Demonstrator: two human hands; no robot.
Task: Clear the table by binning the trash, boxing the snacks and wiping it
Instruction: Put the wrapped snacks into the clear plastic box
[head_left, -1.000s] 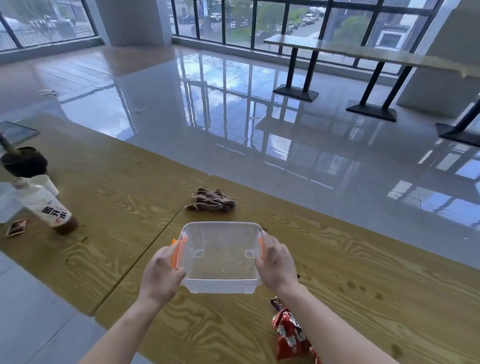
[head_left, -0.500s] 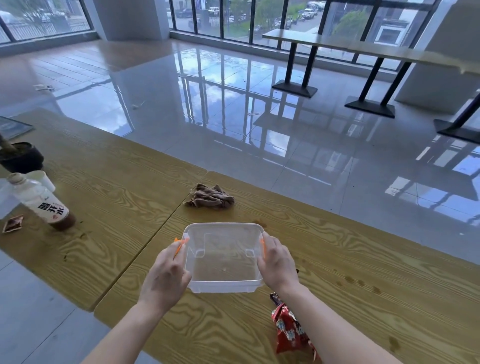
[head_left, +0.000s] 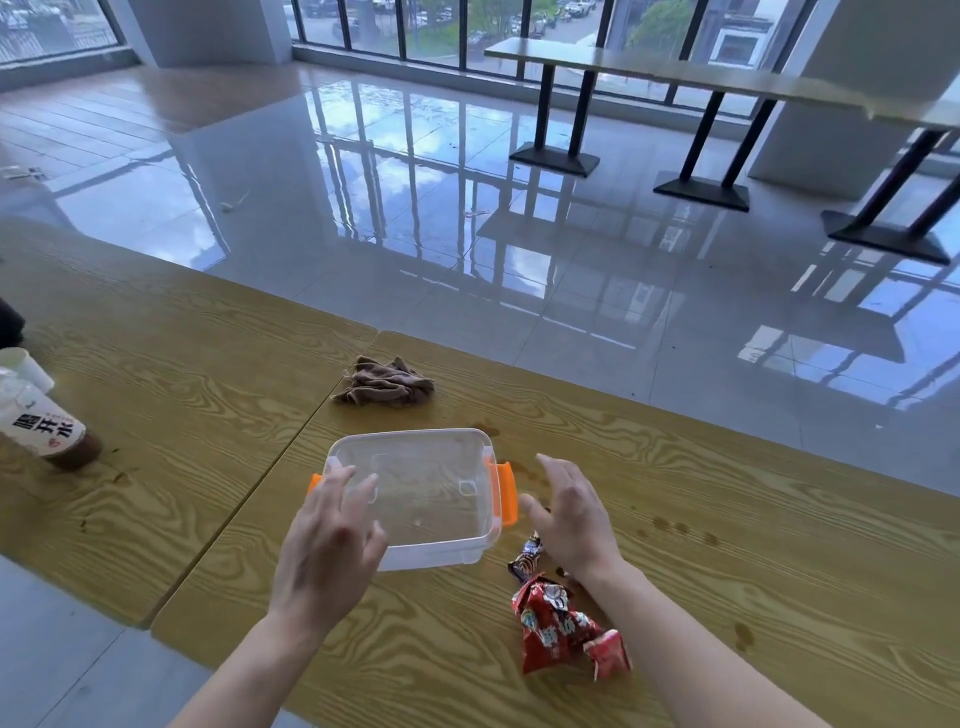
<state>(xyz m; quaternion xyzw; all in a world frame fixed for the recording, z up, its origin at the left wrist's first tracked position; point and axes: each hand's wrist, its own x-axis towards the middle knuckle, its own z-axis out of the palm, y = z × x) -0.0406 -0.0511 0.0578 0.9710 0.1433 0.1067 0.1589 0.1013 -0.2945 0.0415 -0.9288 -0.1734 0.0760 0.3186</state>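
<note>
1. Both my hands are spread and hold nothing: left hand over the near-left corner of the clear box, right hand just beside its orange latch.
2. Nearest my right wrist lies the red snack packet, at the tabletop's near edge, its long axis running toward the box.
3. Box looks empty, lid off.
4. Brown cloth waits near the far edge.

Bright daylight, floor glare, perhaps edge-warped.
</note>
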